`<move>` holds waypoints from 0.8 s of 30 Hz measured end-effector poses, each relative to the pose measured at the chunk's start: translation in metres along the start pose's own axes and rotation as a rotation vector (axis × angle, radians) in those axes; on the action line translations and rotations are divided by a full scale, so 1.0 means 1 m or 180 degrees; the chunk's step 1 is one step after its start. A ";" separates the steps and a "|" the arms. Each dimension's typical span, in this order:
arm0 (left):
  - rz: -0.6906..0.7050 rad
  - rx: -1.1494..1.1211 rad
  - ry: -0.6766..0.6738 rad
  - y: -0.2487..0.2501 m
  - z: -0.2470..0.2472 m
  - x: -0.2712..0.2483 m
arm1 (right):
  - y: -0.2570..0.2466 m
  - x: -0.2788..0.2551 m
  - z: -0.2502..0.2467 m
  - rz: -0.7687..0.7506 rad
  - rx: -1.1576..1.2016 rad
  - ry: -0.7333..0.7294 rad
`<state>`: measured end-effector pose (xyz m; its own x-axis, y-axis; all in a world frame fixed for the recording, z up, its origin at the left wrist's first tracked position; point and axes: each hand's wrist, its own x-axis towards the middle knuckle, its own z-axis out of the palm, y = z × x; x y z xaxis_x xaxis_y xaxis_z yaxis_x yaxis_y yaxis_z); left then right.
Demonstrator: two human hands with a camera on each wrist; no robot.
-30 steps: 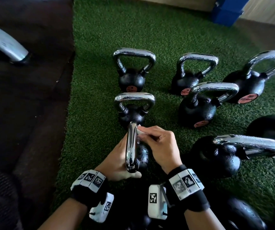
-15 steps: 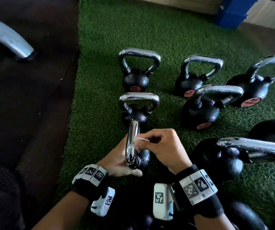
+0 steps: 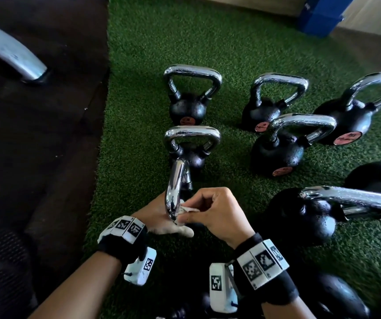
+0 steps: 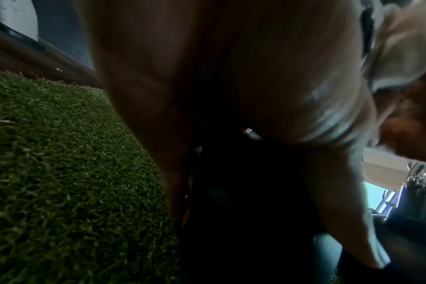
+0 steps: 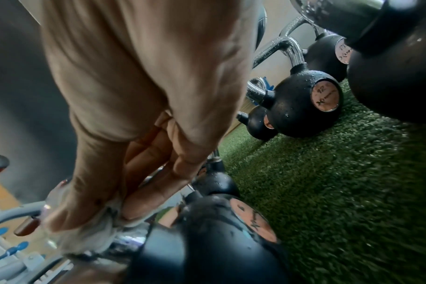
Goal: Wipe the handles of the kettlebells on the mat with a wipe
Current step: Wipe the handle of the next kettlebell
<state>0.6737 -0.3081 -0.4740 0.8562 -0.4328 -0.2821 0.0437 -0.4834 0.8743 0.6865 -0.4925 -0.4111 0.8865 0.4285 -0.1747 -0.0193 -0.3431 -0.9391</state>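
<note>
The nearest small black kettlebell has its chrome handle (image 3: 175,187) turned edge-on toward me on the green turf mat (image 3: 136,157). My right hand (image 3: 198,215) pinches a crumpled white wipe (image 3: 188,209) against the near end of that handle. In the right wrist view the wipe (image 5: 95,230) is bunched under thumb and fingers, next to the kettlebell's body (image 5: 207,240). My left hand (image 3: 162,221) cups the body from the left below the handle, its fingertips hidden. The left wrist view is mostly palm and dark iron.
Several more chrome-handled kettlebells stand close by: two in line ahead (image 3: 191,155) (image 3: 187,109), others to the right (image 3: 277,153) (image 3: 300,217). Dark floor (image 3: 35,146) borders the mat's left edge, with a grey curved metal part (image 3: 10,51). A blue box (image 3: 320,17) sits far right.
My right hand has slid the wipe along the handle toward me, from its far end to its near end. The left hand has stayed on the kettlebell.
</note>
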 end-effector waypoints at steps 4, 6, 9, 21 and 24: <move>0.0008 -0.0130 -0.0082 -0.002 -0.002 -0.002 | 0.007 0.001 -0.004 0.0198 -0.0416 -0.0084; -0.0005 -0.0329 -0.0277 -0.003 -0.002 0.000 | 0.006 0.004 -0.008 0.0142 -0.0318 -0.0239; 0.0075 -0.0117 -0.0317 -0.006 -0.004 0.004 | 0.004 0.008 -0.011 0.0100 -0.0343 -0.0265; 0.0084 -0.0161 0.0027 0.000 -0.005 0.000 | -0.013 0.025 -0.005 -0.0691 -0.1894 -0.0836; 0.0067 -0.0165 0.0072 -0.001 -0.004 -0.002 | -0.019 0.031 -0.009 -0.0606 -0.1926 -0.1174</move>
<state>0.6736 -0.3034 -0.4730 0.8687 -0.4248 -0.2548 0.0516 -0.4340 0.8994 0.7181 -0.4805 -0.3962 0.6336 0.7437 -0.2133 0.4729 -0.5905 -0.6540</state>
